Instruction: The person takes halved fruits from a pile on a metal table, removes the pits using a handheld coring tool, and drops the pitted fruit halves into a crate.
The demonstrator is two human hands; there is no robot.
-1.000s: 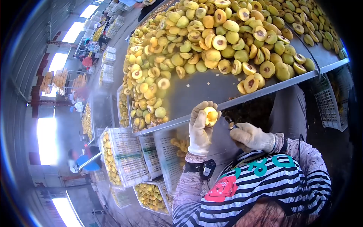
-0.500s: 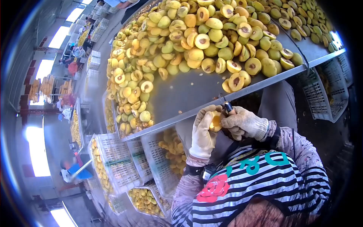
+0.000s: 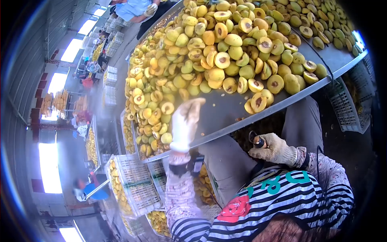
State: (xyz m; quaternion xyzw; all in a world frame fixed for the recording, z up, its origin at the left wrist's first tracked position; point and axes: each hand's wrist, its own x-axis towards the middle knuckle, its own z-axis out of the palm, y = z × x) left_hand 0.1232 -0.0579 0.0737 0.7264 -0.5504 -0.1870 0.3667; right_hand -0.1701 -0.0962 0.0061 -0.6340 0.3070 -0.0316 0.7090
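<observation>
My left hand (image 3: 186, 123), in a pale work glove, is raised over the near left part of the metal table (image 3: 217, 115). It is blurred and overexposed, so its grip is unclear; no fruit shows in it. Beyond it lies a big heap of yellow-green peach halves (image 3: 216, 74), many with brown pit hollows facing up. My gloved right hand (image 3: 276, 149) is closed around the handle of a small pitting knife (image 3: 259, 141) with a curved metal loop at its end. That hand is above my lap, below the table edge.
White plastic crates (image 3: 131, 187) with peach halves stand at the lower left. Another crate (image 3: 342, 105) is under the table on the right. A cord (image 3: 318, 56) runs across the table. A person in a blue top (image 3: 131, 10) stands at the far side.
My left hand has moved from beside the right hand, up and left over the table; the peach half it held no longer shows in it. My right hand has lowered with the knife.
</observation>
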